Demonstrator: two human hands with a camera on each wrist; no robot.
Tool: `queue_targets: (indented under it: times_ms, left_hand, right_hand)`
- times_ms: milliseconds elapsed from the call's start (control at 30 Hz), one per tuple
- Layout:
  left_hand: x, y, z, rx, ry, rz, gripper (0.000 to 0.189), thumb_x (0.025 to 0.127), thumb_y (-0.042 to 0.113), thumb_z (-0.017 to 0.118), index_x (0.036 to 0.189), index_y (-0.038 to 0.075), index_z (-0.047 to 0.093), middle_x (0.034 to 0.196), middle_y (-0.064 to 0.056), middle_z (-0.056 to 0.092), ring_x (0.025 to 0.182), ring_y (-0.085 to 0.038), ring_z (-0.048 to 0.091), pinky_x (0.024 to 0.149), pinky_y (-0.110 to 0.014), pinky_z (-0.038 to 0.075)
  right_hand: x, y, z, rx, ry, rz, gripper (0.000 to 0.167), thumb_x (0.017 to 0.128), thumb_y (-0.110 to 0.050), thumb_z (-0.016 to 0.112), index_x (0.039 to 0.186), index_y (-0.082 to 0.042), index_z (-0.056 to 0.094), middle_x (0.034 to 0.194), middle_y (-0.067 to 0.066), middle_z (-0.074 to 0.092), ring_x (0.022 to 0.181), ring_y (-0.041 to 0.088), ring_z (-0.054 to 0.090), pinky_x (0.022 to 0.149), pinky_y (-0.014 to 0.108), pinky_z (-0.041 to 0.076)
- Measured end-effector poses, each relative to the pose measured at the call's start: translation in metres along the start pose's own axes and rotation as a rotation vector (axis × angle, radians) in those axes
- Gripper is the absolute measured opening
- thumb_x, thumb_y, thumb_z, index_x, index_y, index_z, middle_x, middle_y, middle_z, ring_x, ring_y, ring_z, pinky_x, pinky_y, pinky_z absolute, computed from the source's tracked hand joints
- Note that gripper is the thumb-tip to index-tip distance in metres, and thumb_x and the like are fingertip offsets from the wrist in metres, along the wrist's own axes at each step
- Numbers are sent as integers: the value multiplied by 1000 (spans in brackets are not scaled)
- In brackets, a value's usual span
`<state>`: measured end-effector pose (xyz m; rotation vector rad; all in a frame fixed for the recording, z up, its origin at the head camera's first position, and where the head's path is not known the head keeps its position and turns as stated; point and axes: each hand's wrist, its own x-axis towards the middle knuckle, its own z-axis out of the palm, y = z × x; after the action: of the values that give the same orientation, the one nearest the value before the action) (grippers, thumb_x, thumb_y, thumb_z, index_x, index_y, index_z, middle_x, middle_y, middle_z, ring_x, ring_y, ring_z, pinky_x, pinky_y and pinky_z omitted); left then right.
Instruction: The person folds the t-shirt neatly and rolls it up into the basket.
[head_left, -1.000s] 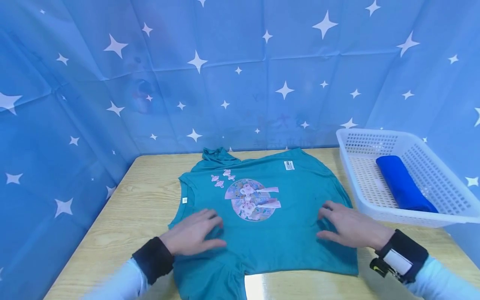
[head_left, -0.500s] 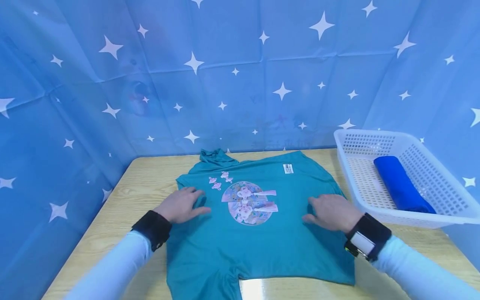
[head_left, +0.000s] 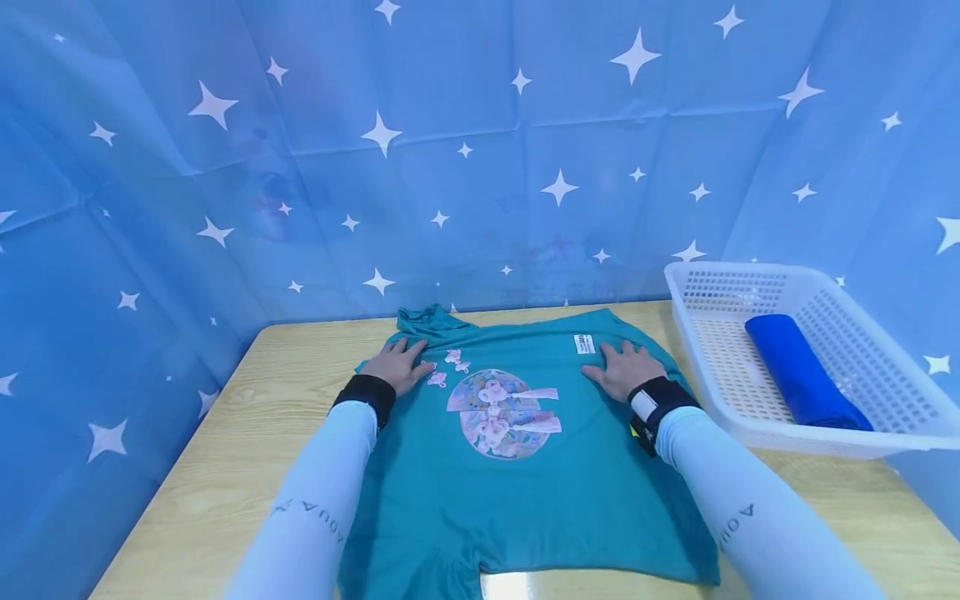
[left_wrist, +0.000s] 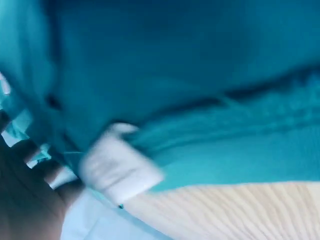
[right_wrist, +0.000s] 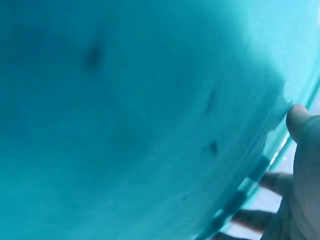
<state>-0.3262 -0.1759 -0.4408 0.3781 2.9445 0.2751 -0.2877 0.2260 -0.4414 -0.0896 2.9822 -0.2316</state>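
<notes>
A teal T-shirt [head_left: 577, 492] lies spread on the table, its neckline side at the left, with a round floral print [head_left: 502, 417] on its front. Over the shirt's far left part, beside the small pink flowers, is my left hand [head_left: 396, 367], fingers spread. My right hand [head_left: 626, 371] lies at the far right part, fingers extended near a white sticker [head_left: 584, 344]. The left wrist view has a blurred white neck tag [left_wrist: 120, 167] near the fingers. Shirt fabric fills most of the right wrist view. Whether the fingertips touch the cloth is hard to tell.
To the right stands a white perforated plastic basket [head_left: 708, 375] holding a rolled blue cloth [head_left: 806, 371]. A blue curtain [head_left: 465, 192] with white stars hangs behind and left of the wooden table [head_left: 217, 467].
Both hands have moved away from me, up the shirt towards its far edge. The right hand also shifted left. The shirt lies in much the same place.
</notes>
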Motion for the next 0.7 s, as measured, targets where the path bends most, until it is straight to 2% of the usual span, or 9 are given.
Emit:
queue_targets:
  times_ms: [67, 200, 400, 533, 633, 700]
  left_hand:
    - [1, 1, 0, -18, -15, -54, 77, 105, 56, 50, 165, 13, 27, 168, -29, 23, 155, -54, 18, 118, -73, 27]
    - [5, 2, 3, -44, -30, -132, 94, 94, 69, 57, 167, 21, 22, 170, -29, 16, 155, -57, 11, 117, -79, 19]
    - [14, 1, 7, -37, -52, -199, 109, 84, 81, 57, 168, 27, 13, 171, -31, 5, 156, -57, 6, 123, -74, 8]
    - [15, -2, 5, -22, -39, -188, 110, 86, 77, 59, 168, 22, 13, 170, -33, 5, 156, -56, 4, 124, -71, 5]
    - [10, 2, -2, 23, -1, -120, 105, 90, 73, 59, 166, 11, 21, 168, -34, 14, 157, -53, 10, 126, -68, 11]
    - [5, 7, -8, 51, -12, -63, 100, 94, 71, 57, 164, 6, 27, 167, -33, 21, 156, -51, 17, 126, -65, 18]
  right_hand:
    - [0, -1, 0, -7, 0, 17, 80, 107, -58, 41, 160, 2, 32, 158, 43, 29, 141, 67, 31, 109, 76, 36]
    - [3, -4, 3, -7, -10, 54, 86, 105, -63, 40, 160, 2, 30, 158, 44, 26, 141, 70, 28, 105, 80, 35]
    - [4, -2, 4, 64, -48, 111, 87, 105, -64, 40, 164, -3, 22, 164, 40, 14, 148, 67, 13, 108, 85, 24]
    - [3, -5, 0, 45, -34, 90, 83, 106, -62, 40, 164, -4, 24, 164, 39, 18, 149, 64, 17, 108, 83, 26]
    - [-2, -12, -4, -26, 5, 32, 82, 105, -61, 41, 162, -3, 30, 160, 39, 28, 146, 62, 28, 107, 79, 35]
    - [-7, -16, -7, -67, 17, -5, 82, 105, -61, 43, 161, -2, 33, 158, 39, 32, 144, 62, 33, 104, 77, 40]
